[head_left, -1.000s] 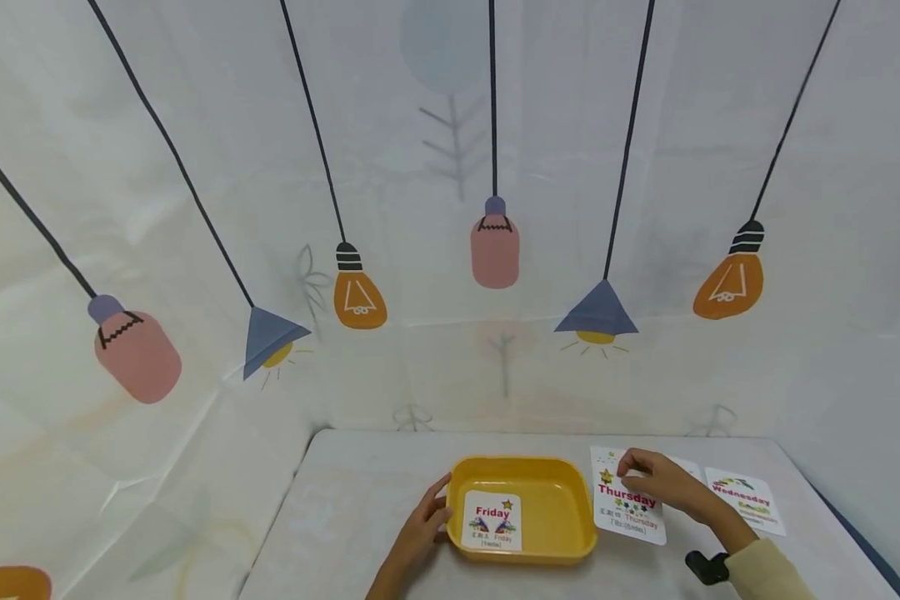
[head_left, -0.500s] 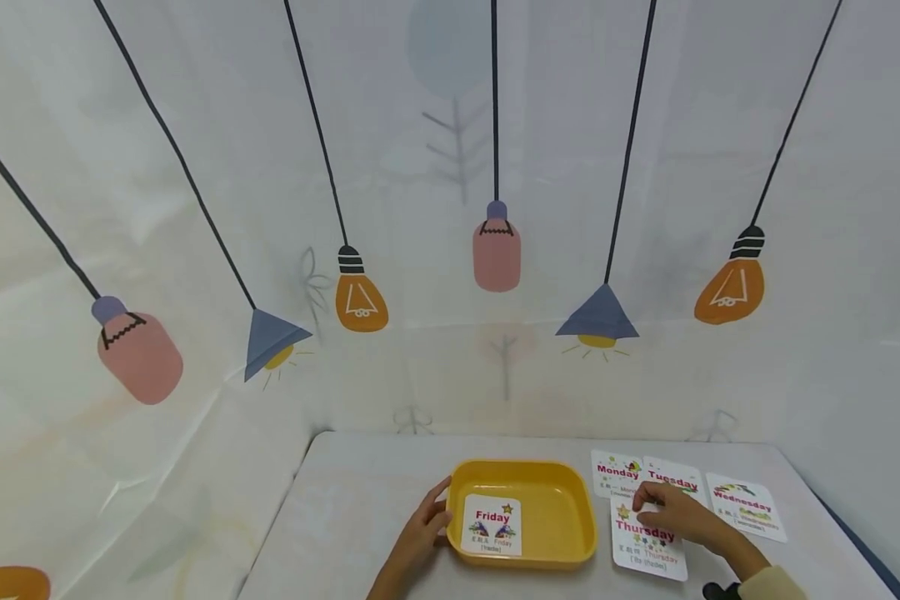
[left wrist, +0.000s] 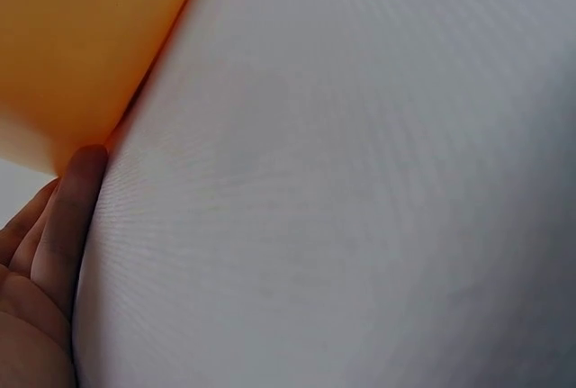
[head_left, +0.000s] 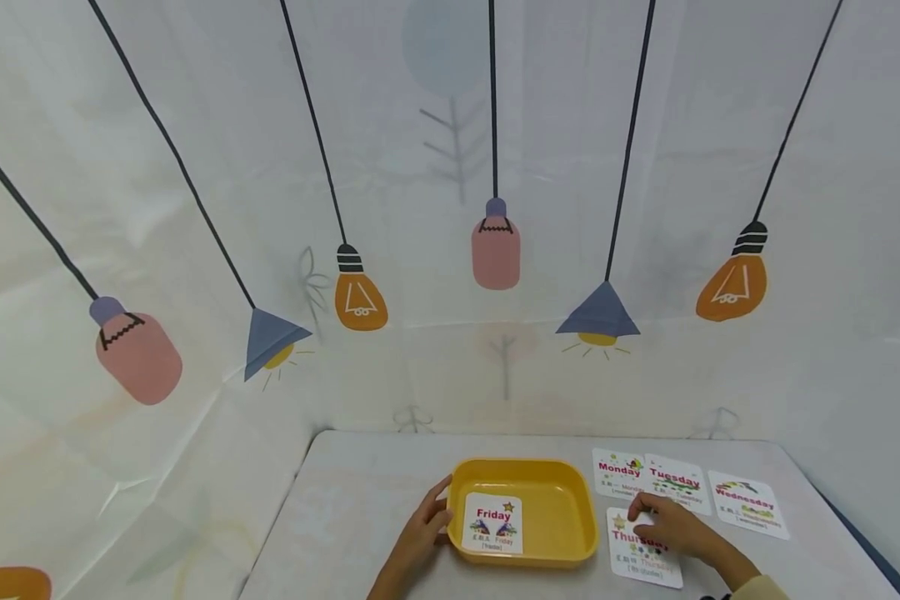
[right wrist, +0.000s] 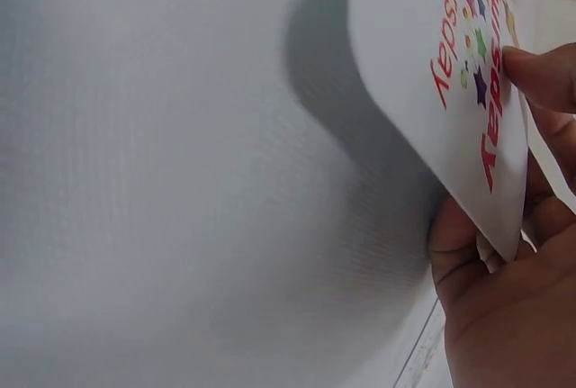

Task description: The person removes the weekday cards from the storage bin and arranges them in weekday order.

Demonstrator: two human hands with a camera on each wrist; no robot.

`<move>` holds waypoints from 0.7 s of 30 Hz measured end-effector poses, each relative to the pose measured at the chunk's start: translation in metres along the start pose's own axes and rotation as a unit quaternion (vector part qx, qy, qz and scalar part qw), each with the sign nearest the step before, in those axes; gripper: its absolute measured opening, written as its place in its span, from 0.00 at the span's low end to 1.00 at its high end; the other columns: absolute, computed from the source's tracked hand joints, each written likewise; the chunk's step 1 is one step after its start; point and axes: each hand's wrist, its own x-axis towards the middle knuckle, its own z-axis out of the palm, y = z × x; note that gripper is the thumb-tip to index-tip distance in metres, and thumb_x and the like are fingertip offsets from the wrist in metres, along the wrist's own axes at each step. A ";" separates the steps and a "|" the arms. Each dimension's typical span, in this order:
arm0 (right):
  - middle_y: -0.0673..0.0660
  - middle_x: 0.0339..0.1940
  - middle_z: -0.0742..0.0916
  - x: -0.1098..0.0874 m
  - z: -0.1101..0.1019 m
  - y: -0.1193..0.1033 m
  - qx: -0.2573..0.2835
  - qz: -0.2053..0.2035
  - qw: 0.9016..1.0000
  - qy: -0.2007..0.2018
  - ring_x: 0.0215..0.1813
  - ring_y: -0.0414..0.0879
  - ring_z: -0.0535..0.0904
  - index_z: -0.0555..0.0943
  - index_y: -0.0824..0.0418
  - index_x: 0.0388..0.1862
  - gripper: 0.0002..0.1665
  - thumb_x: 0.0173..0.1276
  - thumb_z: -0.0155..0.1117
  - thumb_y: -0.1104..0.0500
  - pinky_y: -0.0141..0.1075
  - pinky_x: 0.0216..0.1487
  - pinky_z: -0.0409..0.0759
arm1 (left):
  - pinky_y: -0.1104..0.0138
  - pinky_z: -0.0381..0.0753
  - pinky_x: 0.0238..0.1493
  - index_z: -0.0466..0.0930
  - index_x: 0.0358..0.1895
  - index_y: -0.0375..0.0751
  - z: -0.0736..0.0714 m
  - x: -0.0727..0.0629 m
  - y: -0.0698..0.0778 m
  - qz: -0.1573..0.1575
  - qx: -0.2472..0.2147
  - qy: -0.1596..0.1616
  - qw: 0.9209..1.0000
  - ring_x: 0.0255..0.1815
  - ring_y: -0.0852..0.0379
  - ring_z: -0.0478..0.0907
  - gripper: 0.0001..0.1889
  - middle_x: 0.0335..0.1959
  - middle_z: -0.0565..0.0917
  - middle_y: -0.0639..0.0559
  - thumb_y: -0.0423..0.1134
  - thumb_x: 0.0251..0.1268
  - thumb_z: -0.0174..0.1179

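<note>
In the head view my right hand [head_left: 673,527] pinches the Thursday card [head_left: 643,564] by its upper right part. The right wrist view shows the thumb on the printed face of the card [right wrist: 423,73] and fingers behind it, with the near edge raised over the white table. My left hand [head_left: 418,529] rests against the left side of a yellow tray [head_left: 558,512], fingers along its wall. A Friday card [head_left: 492,525] lies in the left part of the tray. In the left wrist view, a straight finger touches the tray's lower edge [left wrist: 99,64].
Behind the right hand, the Monday card [head_left: 618,473], Tuesday card [head_left: 678,483] and Wednesday card [head_left: 748,503] lie in a row on the white table [head_left: 345,517]. A pale wall sheet [head_left: 420,367] printed with hanging lamps stands at the back edge.
The right hand has brought the Thursday card toward the front and right, uncovering the Monday and Tuesday cards, then shifted slightly left. The left hand and tray stay put.
</note>
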 end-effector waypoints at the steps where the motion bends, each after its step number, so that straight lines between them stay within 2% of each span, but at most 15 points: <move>1: 0.51 0.46 0.84 0.001 0.002 0.001 -0.004 0.005 1.000 0.007 0.46 0.48 0.73 0.78 0.54 0.37 0.13 0.59 0.74 0.55 0.43 0.48 0.73 | 0.60 0.88 0.45 0.61 0.77 0.60 -0.001 0.000 0.001 -0.001 0.003 0.001 1.000 0.50 0.53 0.79 0.30 0.60 0.78 0.40 0.46 0.74 0.54; 6: 0.50 0.46 0.84 0.009 0.010 0.003 -0.006 0.020 0.999 0.041 0.47 0.48 0.75 0.78 0.53 0.37 0.15 0.56 0.76 0.54 0.52 0.55 0.77 | 0.60 0.87 0.45 0.60 0.77 0.58 -0.004 0.002 0.004 0.007 0.010 0.004 1.000 0.50 0.52 0.78 0.30 0.60 0.78 0.38 0.45 0.75 0.53; 12: 0.48 0.41 0.82 0.000 0.015 0.009 -0.009 -0.009 0.997 0.072 0.52 0.48 0.76 0.80 0.54 0.38 0.15 0.55 0.77 0.56 0.62 0.65 0.71 | 0.59 0.88 0.45 0.60 0.78 0.56 -0.001 0.000 0.005 0.001 0.007 0.004 1.000 0.50 0.53 0.78 0.31 0.60 0.78 0.38 0.45 0.74 0.54; 16: 0.47 0.40 0.83 -0.009 0.017 0.009 -0.021 -0.018 0.995 0.091 0.52 0.50 0.76 0.80 0.53 0.36 0.13 0.55 0.77 0.58 0.63 0.64 0.70 | 0.59 0.88 0.45 0.60 0.78 0.56 0.002 0.000 0.003 0.002 0.008 0.004 1.000 0.50 0.52 0.78 0.31 0.60 0.78 0.38 0.45 0.74 0.54; 21: 0.42 0.40 0.83 -0.012 0.019 0.009 -0.050 -0.028 0.993 0.107 0.50 0.47 0.76 0.79 0.49 0.34 0.14 0.54 0.78 0.56 0.60 0.62 0.73 | 0.60 0.87 0.45 0.61 0.77 0.57 0.004 -0.001 0.003 -0.002 0.012 0.010 1.000 0.49 0.53 0.79 0.30 0.60 0.78 0.39 0.45 0.74 0.54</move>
